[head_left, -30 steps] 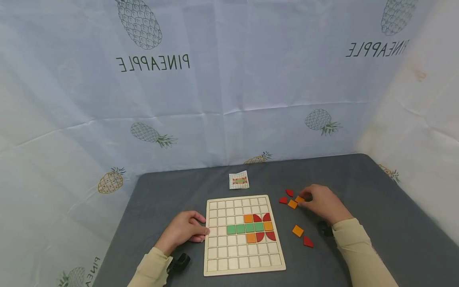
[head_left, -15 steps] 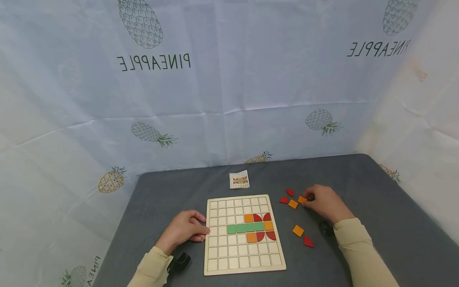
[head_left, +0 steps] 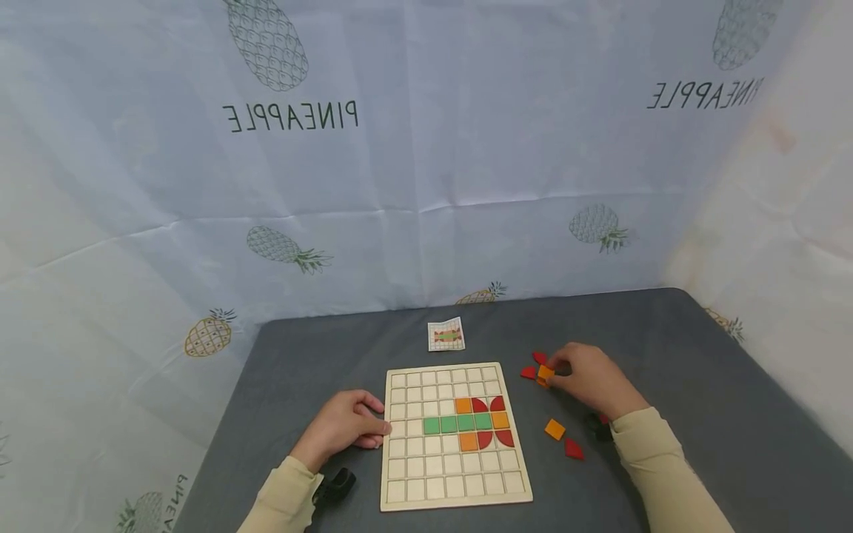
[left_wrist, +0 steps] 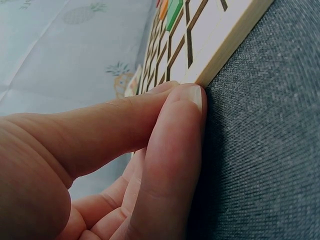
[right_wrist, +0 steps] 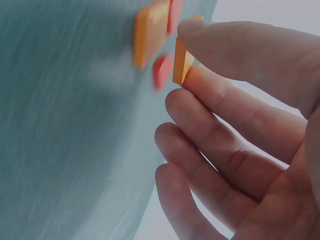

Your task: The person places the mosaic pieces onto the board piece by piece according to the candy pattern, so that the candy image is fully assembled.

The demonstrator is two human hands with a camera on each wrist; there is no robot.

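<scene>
A pale wooden grid board (head_left: 434, 488) lies on the table, with green squares, orange squares and red quarter-circle tiles set in its cells. My left hand (head_left: 343, 423) pinches the board's left edge between thumb and index finger, as the left wrist view shows up close. Off the board's right side, my right hand (head_left: 589, 377) holds an orange square tile (right_wrist: 178, 65) between thumb and index finger, its other fingers loosely bent. In the head view, that tile partly hides another orange tile (head_left: 543, 383) on the table. Red tiles (head_left: 529, 372) lie just left of it.
Nearer the front, an orange square (head_left: 555, 429) and a red quarter-circle (head_left: 574, 449) lie right of the board. A small printed pattern card (head_left: 446, 335) sits behind the board on the dark grey table (head_left: 320, 355). A pineapple-print curtain (head_left: 413, 155) hangs beyond.
My right hand has shifted left, carrying the orange tile from beside the other orange tile to over it. My left hand stays at the board's edge.
</scene>
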